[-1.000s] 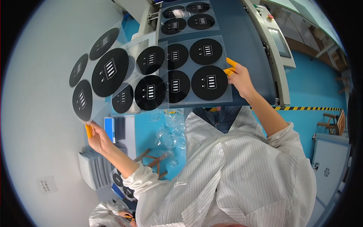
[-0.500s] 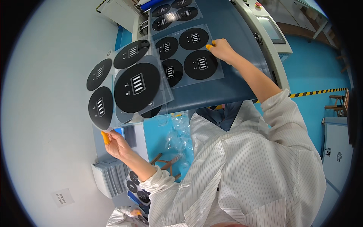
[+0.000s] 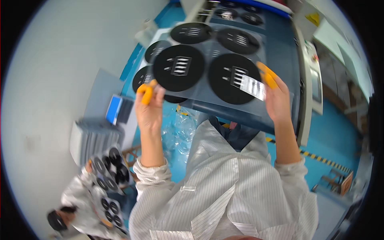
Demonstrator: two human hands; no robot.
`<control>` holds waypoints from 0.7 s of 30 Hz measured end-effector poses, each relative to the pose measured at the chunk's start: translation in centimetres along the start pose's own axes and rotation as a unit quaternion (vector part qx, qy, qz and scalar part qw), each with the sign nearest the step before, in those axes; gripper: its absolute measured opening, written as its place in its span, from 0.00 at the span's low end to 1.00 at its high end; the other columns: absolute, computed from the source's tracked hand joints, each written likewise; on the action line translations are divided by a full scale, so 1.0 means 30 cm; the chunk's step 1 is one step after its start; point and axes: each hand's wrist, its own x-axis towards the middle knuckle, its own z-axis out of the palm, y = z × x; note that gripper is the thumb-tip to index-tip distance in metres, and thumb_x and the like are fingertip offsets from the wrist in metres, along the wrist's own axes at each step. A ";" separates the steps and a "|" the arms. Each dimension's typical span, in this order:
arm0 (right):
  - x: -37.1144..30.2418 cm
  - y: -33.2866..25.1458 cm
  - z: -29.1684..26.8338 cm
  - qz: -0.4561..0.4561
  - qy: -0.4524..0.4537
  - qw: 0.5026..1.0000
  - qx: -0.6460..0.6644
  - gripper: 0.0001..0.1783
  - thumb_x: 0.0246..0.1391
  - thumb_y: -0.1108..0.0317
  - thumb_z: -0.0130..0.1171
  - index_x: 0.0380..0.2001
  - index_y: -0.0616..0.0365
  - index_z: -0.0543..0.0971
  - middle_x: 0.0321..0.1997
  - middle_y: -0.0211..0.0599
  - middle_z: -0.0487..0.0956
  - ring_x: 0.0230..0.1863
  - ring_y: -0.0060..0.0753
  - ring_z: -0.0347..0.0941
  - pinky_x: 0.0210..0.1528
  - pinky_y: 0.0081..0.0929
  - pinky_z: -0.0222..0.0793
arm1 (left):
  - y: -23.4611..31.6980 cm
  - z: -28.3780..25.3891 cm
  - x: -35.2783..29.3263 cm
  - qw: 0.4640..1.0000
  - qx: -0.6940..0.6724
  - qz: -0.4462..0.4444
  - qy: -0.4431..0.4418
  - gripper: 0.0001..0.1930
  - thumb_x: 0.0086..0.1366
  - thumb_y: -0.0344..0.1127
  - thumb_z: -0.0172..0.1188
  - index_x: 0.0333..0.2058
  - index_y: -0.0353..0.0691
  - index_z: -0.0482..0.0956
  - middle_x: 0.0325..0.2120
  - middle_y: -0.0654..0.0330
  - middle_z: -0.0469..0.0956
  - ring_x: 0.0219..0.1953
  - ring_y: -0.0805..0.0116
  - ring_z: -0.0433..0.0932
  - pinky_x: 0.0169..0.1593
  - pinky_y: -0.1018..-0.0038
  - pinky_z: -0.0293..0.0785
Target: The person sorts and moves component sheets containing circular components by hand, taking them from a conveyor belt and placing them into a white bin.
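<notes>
A clear plastic sheet printed with large black discs is held up in front of me, tilted, over the dark conveyor belt. My left hand, with yellow finger cots, pinches its near left corner. At the right edge my right hand, also in yellow cots, grips the sheet between thumb and fingers; the thumb is hidden. A white glare lies over part of the near right disc. Behind the left edge of the held sheet, more black-disc sheets show in part, beside the belt.
Another disc sheet lies farther up the belt. A control panel stands at the right. At lower left, a co-worker handles disc sheets near a grey stack. Crumpled clear plastic lies on the blue floor.
My right hand has come nearer with the sheet that was lying on the belt. My left hand has moved right, onto its near left corner. The view has turned, showing more of the co-worker.
</notes>
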 end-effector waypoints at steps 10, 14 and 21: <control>-0.050 -0.043 -0.233 -0.025 0.035 0.999 -0.014 0.21 0.53 0.77 0.41 0.51 0.73 0.60 0.53 0.48 0.65 0.52 0.32 0.66 0.54 0.22 0.63 | 0.050 0.014 -0.050 0.952 0.261 -0.061 -0.144 0.09 0.58 0.30 0.53 0.36 0.35 0.67 0.34 0.54 0.73 0.31 0.69 0.73 0.36 0.74 0.71; -0.094 -0.085 -0.341 -0.041 0.024 0.999 0.010 0.20 0.54 0.77 0.40 0.51 0.72 0.60 0.52 0.47 0.66 0.51 0.31 0.67 0.53 0.20 0.64 | 0.103 -0.202 0.058 0.922 0.327 0.122 0.170 0.11 0.57 0.24 0.43 0.39 0.33 0.68 0.31 0.57 0.72 0.27 0.73 0.70 0.32 0.78 0.69; -0.152 -0.114 -0.466 -0.021 0.008 1.000 0.017 0.20 0.55 0.77 0.41 0.51 0.71 0.60 0.51 0.45 0.67 0.50 0.30 0.68 0.52 0.19 0.65 | 0.132 -0.459 0.153 0.912 0.259 -0.055 0.314 0.16 0.54 0.28 0.45 0.43 0.30 0.67 0.31 0.59 0.71 0.25 0.75 0.67 0.32 0.81 0.64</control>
